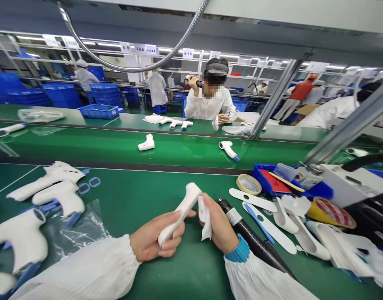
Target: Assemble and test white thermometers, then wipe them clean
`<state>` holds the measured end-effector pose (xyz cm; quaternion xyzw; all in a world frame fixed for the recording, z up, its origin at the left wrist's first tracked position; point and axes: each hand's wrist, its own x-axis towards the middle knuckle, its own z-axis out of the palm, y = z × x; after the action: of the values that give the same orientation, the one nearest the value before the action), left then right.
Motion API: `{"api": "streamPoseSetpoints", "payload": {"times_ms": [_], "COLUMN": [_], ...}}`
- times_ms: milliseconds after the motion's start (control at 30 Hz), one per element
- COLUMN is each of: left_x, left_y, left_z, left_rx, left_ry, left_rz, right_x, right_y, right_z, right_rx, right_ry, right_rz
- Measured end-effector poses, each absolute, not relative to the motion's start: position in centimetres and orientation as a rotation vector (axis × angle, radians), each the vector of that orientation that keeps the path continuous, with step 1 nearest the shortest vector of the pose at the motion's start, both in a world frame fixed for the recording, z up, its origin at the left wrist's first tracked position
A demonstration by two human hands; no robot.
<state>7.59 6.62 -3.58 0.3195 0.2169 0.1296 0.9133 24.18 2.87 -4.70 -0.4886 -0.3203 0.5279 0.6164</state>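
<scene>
My left hand (158,237) grips a white curved plastic housing piece (179,214) by its narrow lower end, its wide end tilted up and to the right. Close beside that wide end, my right hand (218,225) pinches a folded white wipe (205,217). Whether the wipe touches the housing piece I cannot tell. Just right of my right hand lies a black electric screwdriver (254,235) with its tip toward the back. To the left of my left hand, several white gun-shaped housings (65,198) with blue parts rest on the green bench, partly on a clear plastic bag (82,229).
A tape roll (248,184), a blue tray (291,183) and loose white shells (313,241) crowd the right side. Beyond, a green conveyor (185,152) carries white housings (147,143). A person in white (210,102) works opposite. A metal post (350,121) slants at the right.
</scene>
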Motion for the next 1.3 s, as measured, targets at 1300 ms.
{"api": "streamPoseSetpoints", "payload": {"times_ms": [1300], "left_x": [7.1], "left_y": [7.5], "left_z": [-4.2], "left_rx": [2.286], "left_ry": [1.094], "left_rz": [0.483], "right_x": [23.7], "right_y": [2.4], "right_z": [-5.0], "right_rx": [-1.118], "right_ry": [-0.8], "right_rz": [1.261]}}
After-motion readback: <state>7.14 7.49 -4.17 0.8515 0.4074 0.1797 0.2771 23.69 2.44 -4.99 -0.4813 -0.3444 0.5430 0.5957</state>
